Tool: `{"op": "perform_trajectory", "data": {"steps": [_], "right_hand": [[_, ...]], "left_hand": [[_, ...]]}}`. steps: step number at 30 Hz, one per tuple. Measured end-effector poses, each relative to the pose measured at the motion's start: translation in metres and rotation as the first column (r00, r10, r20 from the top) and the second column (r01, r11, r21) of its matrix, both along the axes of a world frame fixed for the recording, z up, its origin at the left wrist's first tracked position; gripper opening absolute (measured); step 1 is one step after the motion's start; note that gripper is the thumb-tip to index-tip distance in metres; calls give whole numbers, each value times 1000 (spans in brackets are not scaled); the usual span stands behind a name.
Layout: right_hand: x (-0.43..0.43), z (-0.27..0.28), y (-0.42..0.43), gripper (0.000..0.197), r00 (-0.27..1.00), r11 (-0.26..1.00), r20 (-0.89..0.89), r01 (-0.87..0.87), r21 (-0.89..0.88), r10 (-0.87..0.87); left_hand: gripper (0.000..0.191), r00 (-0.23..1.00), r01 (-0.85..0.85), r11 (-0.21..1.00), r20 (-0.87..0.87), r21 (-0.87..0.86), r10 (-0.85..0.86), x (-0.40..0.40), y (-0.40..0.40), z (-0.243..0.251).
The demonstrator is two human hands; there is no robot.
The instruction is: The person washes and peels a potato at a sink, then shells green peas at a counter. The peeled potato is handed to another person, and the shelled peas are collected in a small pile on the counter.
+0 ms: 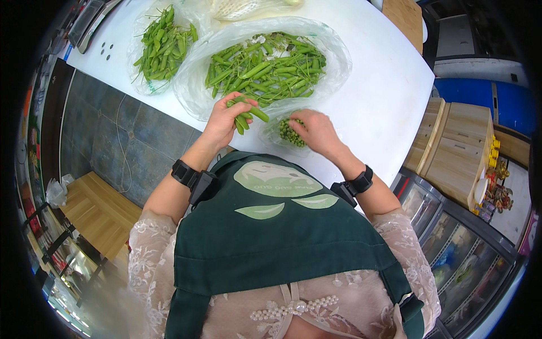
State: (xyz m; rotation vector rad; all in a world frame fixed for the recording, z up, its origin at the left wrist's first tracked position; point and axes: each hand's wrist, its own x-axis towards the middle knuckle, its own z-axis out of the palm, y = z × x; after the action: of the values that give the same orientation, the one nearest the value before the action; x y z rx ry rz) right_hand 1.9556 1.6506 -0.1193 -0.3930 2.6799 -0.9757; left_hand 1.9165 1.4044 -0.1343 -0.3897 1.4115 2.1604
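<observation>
Several green pea pods (258, 113) are gripped in my left hand (224, 116), at the near rim of a large clear plastic bag (334, 55). That bag lies spread open, with a heap of pea pods (266, 70) and stems inside. My right hand (317, 130) is over a smaller clear bag (271, 134) of shelled green peas (290, 134). Its fingertips are at the peas and partly hidden, so whether they hold anything does not show. Left of the large bag, another plastic bag (137, 59) holds more pea pods (165, 48).
Everything lies on a white table (381, 84). A white netted item (237, 8) in plastic sits at the far edge. Small dark discs (108, 51) lie near a dark device (91, 23) at far left. A wooden stool (101, 212) stands left; a glass-fronted cooler (457, 250) stands right.
</observation>
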Motion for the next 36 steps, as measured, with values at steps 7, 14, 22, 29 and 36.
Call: {"op": "perform_trajectory", "data": {"steps": [7,14,22,29,36], "right_hand": [[-95,-43,-5,9,880,978,-474,118,174,-22],[-115,-54,-12,15,904,966,-422,166,200,-68],[-34,17,-36,20,967,855,213,224,-468,-137],[-12,26,-41,19,941,821,193,338,-460,-279],[-10,24,-49,15,934,800,235,354,-485,-270]], "left_hand": [[12,990,57,978,115,202,-81,-5,10,12],[17,994,78,997,80,-2,-77,-7,7,19],[23,996,-23,1000,-84,-2,23,-5,26,7],[25,999,-5,999,-51,53,8,-1,35,18],[19,989,12,1000,-150,17,-10,0,31,18]]}}
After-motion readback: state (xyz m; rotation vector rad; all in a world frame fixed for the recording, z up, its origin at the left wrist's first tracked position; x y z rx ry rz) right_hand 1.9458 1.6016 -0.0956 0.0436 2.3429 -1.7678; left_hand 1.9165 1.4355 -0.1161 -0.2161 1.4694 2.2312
